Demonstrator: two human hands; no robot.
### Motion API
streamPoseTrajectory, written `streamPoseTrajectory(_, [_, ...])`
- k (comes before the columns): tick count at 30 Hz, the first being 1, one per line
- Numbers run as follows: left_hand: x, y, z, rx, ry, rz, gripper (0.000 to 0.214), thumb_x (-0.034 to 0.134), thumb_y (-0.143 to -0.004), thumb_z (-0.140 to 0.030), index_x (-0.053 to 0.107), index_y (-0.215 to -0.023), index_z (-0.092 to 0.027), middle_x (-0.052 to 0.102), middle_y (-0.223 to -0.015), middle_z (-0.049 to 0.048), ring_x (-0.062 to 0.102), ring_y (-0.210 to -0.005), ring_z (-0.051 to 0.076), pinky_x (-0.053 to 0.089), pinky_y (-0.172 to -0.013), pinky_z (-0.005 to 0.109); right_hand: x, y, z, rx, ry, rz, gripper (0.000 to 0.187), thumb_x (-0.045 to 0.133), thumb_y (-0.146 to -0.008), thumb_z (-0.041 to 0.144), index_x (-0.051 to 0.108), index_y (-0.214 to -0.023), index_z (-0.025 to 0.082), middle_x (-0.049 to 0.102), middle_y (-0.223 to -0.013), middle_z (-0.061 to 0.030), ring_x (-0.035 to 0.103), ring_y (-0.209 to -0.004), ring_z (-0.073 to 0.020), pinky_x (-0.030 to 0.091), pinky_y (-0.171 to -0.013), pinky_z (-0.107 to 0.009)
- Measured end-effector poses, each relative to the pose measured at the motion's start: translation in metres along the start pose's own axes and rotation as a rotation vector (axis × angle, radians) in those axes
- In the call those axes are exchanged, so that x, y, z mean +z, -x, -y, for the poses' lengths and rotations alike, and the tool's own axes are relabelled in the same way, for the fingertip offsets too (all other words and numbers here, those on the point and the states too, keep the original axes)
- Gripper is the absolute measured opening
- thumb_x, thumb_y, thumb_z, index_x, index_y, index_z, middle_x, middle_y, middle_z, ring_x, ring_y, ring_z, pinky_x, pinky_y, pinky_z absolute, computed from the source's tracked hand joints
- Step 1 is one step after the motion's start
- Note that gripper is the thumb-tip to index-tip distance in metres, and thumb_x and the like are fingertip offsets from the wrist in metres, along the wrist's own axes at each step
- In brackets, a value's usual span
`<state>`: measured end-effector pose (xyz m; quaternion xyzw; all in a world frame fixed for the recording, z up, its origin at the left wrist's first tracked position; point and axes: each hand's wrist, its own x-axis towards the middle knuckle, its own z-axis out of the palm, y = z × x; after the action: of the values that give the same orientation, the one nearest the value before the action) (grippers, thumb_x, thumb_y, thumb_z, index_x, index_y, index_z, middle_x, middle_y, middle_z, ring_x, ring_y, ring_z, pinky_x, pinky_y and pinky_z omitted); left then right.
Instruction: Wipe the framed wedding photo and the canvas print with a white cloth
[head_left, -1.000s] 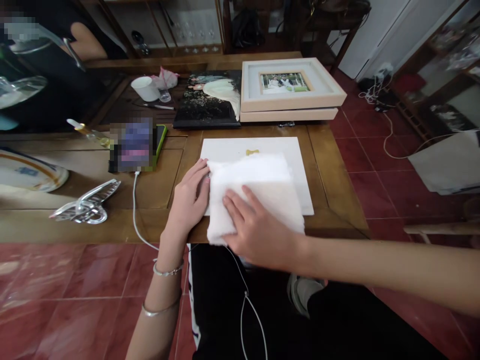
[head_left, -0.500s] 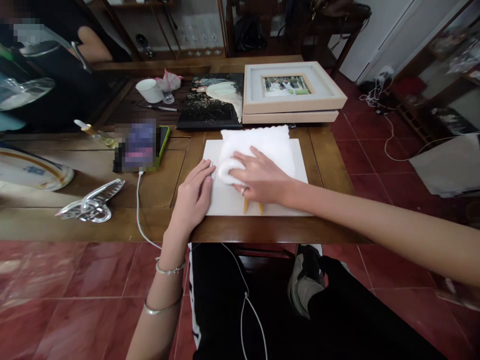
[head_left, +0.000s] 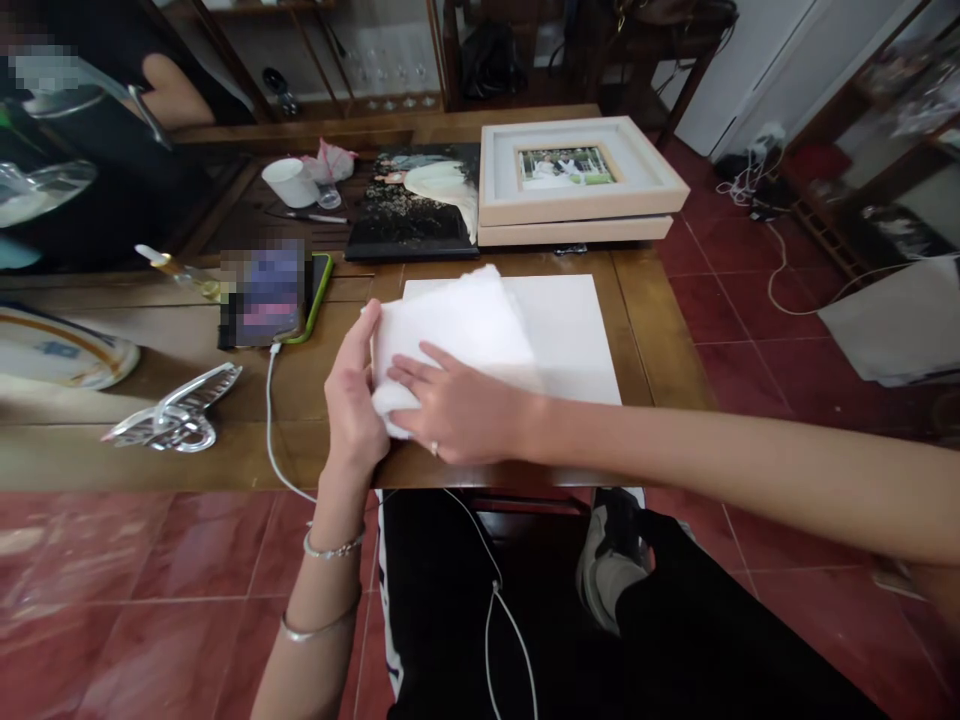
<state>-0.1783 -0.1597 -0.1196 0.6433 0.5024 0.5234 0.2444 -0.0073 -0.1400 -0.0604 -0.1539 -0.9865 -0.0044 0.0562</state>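
A fluffy white cloth (head_left: 457, 320) lies slanted over the left part of a flat white board (head_left: 570, 330) on the table. My right hand (head_left: 465, 410) presses on the cloth from above, with a bunched fold of it under the thumb and fingers. My left hand (head_left: 354, 400) is turned on its side and curved round the cloth's left edge, thumb toward me. The cloth hides part of its grip and the board's left edge.
Left of my hands are a phone (head_left: 270, 295) with a white charging cable (head_left: 271, 420), a clear hair claw (head_left: 176, 410) and a dropper bottle (head_left: 180, 270). Behind the board stand a framed photo (head_left: 585, 175), a dark picture panel (head_left: 420, 200) and a white cup (head_left: 290, 183). Another person's arm (head_left: 176, 95) shows far left.
My right hand has dragged the cloth left and toward me, baring the board's right side. My left hand has turned from lying flat at the board's edge to cupping the cloth's edge.
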Motion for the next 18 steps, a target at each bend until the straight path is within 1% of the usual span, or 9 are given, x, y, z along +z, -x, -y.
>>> streamPoseTrajectory(2, [0.000, 0.000, -0.002, -0.003, 0.002, 0.025, 0.079, 0.013, -0.094, -0.075, 0.045, -0.147, -0.025, 0.040, -0.156, 0.0073, 0.036, -0.145, 0.028, 0.041, -0.113, 0.042, -0.006, 0.016, 0.014, -0.066, 0.003, -0.005, 0.026, 0.053, -0.091, 0.019, 0.065, -0.112, 0.010, 0.060, -0.133, -0.0252, 0.051, -0.131, -0.0331, 0.033, -0.111, -0.052])
streamPoseTrajectory(5, [0.001, -0.002, -0.005, 0.077, -0.167, 0.088, 0.068, 0.017, -0.101, -0.061, 0.051, -0.143, -0.019, 0.046, -0.152, 0.0102, 0.040, -0.143, 0.026, 0.031, -0.119, 0.043, -0.017, 0.039, 0.018, -0.084, -0.031, 0.047, 0.024, 0.053, -0.090, 0.020, 0.067, -0.108, 0.011, 0.062, -0.130, -0.0238, 0.052, -0.130, -0.0309, 0.035, -0.110, -0.049])
streamPoseTrajectory(7, [0.002, -0.003, -0.007, 0.100, -0.247, 0.138, 0.062, 0.019, -0.104, -0.054, 0.052, -0.141, -0.017, 0.050, -0.148, 0.0115, 0.042, -0.141, 0.024, 0.030, -0.120, 0.042, -0.023, 0.049, 0.009, -0.018, -0.053, 0.100, 0.023, 0.054, -0.090, 0.019, 0.067, -0.108, 0.014, 0.066, -0.125, -0.0202, 0.053, -0.129, -0.0291, 0.035, -0.109, -0.049])
streamPoseTrajectory(9, [0.002, -0.003, -0.007, 0.065, -0.280, 0.164, 0.059, 0.021, -0.104, -0.052, 0.049, -0.143, -0.018, 0.051, -0.148, 0.0126, 0.045, -0.139, 0.024, 0.034, -0.118, 0.043, -0.028, 0.052, -0.007, 0.095, -0.058, 0.132, 0.024, 0.054, -0.089, 0.017, 0.067, -0.110, 0.016, 0.068, -0.120, -0.0170, 0.057, -0.121, -0.0279, 0.036, -0.106, -0.049])
streamPoseTrajectory(11, [0.002, -0.003, -0.007, 0.028, -0.316, 0.184, 0.058, 0.023, -0.104, -0.051, 0.045, -0.146, -0.017, 0.049, -0.149, 0.0134, 0.045, -0.139, 0.024, 0.034, -0.118, 0.044, -0.030, 0.048, -0.028, 0.228, -0.058, 0.135, 0.024, 0.051, -0.092, 0.017, 0.067, -0.110, 0.017, 0.068, -0.118, -0.0161, 0.062, -0.107, -0.0277, 0.039, -0.099, -0.048])
streamPoseTrajectory(13, [0.002, -0.004, -0.006, 0.034, -0.356, 0.225, 0.058, 0.023, -0.105, -0.048, 0.044, -0.147, -0.015, 0.048, -0.150, 0.0138, 0.042, -0.141, 0.025, 0.032, -0.119, 0.046, -0.030, 0.039, -0.049, 0.340, -0.071, 0.117, 0.024, 0.046, -0.096, 0.021, 0.066, -0.107, 0.016, 0.069, -0.113, -0.0166, 0.064, -0.095, -0.0278, 0.042, -0.089, -0.044])
streamPoseTrajectory(14, [0.002, -0.004, -0.006, 0.049, -0.375, 0.247, 0.056, 0.024, -0.105, -0.047, 0.046, -0.145, -0.015, 0.048, -0.150, 0.0134, 0.040, -0.142, 0.026, 0.031, -0.119, 0.047, -0.029, 0.034, -0.059, 0.371, -0.087, 0.103, 0.025, 0.044, -0.097, 0.023, 0.066, -0.106, 0.015, 0.069, -0.108, -0.0164, 0.063, -0.091, -0.0278, 0.042, -0.083, -0.041])
streamPoseTrajectory(16, [0.002, -0.005, -0.006, 0.086, -0.405, 0.279, 0.052, 0.030, -0.104, -0.045, 0.051, -0.142, -0.016, 0.050, -0.149, 0.0121, 0.038, -0.144, 0.027, 0.030, -0.120, 0.049, -0.024, 0.021, -0.073, 0.374, -0.126, 0.066, 0.027, 0.041, -0.100, 0.028, 0.065, -0.105, 0.014, 0.070, -0.100, -0.0152, 0.062, -0.088, -0.0273, 0.039, -0.074, -0.037])
streamPoseTrajectory(18, [0.002, -0.006, -0.006, 0.110, -0.419, 0.289, 0.048, 0.038, -0.102, -0.044, 0.055, -0.138, -0.017, 0.050, -0.148, 0.0115, 0.038, -0.144, 0.028, 0.030, -0.120, 0.050, -0.018, 0.009, -0.081, 0.326, -0.156, 0.024, 0.028, 0.040, -0.100, 0.029, 0.063, -0.105, 0.014, 0.070, -0.099, -0.0137, 0.061, -0.088, -0.0261, 0.037, -0.073, -0.035])
